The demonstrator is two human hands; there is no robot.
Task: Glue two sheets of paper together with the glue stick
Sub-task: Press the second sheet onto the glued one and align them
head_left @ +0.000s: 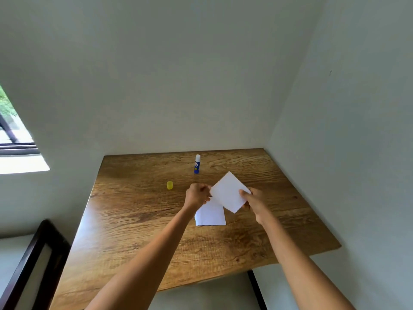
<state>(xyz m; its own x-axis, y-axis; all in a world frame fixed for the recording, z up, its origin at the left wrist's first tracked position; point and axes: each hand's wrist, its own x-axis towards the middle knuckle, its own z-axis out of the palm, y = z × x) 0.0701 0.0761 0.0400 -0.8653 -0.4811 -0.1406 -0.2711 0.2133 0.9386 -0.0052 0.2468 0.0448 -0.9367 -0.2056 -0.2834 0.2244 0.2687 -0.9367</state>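
Nearest me, both bare forearms reach forward over the wooden tabletop, whose front edge runs across the bottom of my view. A dark frame stands off its left side.

Next comes the lower sheet of paper, lying flat on the tabletop with its long axis running roughly away from me. Its far end is hidden under my hands and the other sheet.

Above it I hold the upper sheet of paper, lifted and turned like a diamond. One corner points away toward the far wall and the opposite corner points down toward me, so its long axis runs from far-left to near-right. My left hand is closed, fingers curled, pinching the sheet's left corner. My right hand grips the right edge, thumb on top and fingers underneath. The near corner of this sheet overlaps the far right of the lower one in my view; I cannot tell whether they touch.

Farther left, well apart from the sheets, a small yellow cap sits on the tabletop. Beyond the hands the glue stick stands upright, uncapped, blue body down and white tip up, with nothing between it and the paper.

Plain walls close the corner behind, and a window shows at far left.
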